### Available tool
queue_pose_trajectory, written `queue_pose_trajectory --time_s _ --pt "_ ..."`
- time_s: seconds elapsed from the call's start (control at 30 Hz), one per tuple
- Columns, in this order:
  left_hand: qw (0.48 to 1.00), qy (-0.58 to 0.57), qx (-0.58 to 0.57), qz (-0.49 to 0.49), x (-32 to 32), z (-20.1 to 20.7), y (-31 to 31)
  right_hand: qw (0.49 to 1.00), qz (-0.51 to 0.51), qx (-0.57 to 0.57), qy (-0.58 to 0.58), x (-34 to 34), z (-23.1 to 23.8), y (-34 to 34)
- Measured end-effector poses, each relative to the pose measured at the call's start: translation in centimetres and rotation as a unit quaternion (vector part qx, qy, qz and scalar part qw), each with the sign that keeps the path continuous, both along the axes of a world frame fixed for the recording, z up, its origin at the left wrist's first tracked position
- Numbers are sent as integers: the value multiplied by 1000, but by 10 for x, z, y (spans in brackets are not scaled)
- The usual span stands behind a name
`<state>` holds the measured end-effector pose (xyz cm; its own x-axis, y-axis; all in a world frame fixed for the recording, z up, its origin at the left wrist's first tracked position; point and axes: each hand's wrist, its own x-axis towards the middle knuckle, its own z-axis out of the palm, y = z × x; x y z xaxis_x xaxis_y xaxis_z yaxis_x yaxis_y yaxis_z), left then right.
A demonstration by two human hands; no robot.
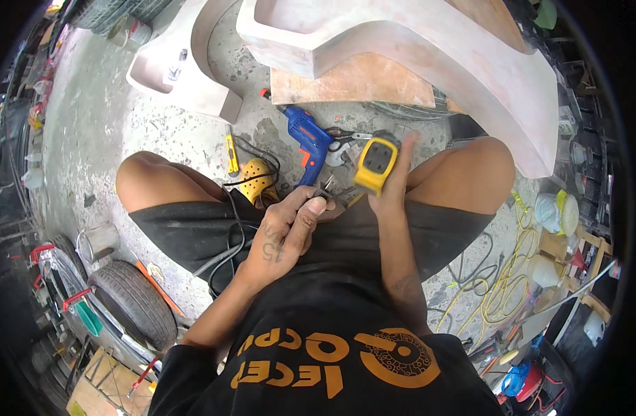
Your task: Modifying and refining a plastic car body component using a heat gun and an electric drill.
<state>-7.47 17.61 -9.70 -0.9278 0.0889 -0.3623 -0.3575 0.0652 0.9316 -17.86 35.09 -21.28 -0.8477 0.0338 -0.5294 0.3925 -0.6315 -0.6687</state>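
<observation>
My left hand [285,227] is closed in a pinch around a dark plug [321,195], whose metal prongs [329,182] point up and away from me. In my right hand [399,170] is a yellow extension socket [377,164] with a black slotted face turned upward. Plug and socket are apart, a short gap between them. A blue power drill [310,139] with a red tip lies on the floor just beyond my hands. Beside its handle are black-handled scissors [347,136]. A black cord [236,208] loops by my left wrist.
A yellow cutter knife [231,154] lies beside a yellow clog [254,179] on my foot. Large pale moulded panels [394,31] stand ahead, over a plywood board [346,82]. Tyres [134,305] and a metal can [98,241] are at left; a coiled yellow cord [501,291] is at right.
</observation>
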Motion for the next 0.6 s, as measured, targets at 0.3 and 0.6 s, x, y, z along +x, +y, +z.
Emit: queue_pose_trajectory --time_s 0.3,0.6 --pt "995 68 72 30 2 5 -23 933 296 -40 200 18 62 -9" --pt "970 11 235 53 0 13 -43 858 397 117 305 13 109 -25"
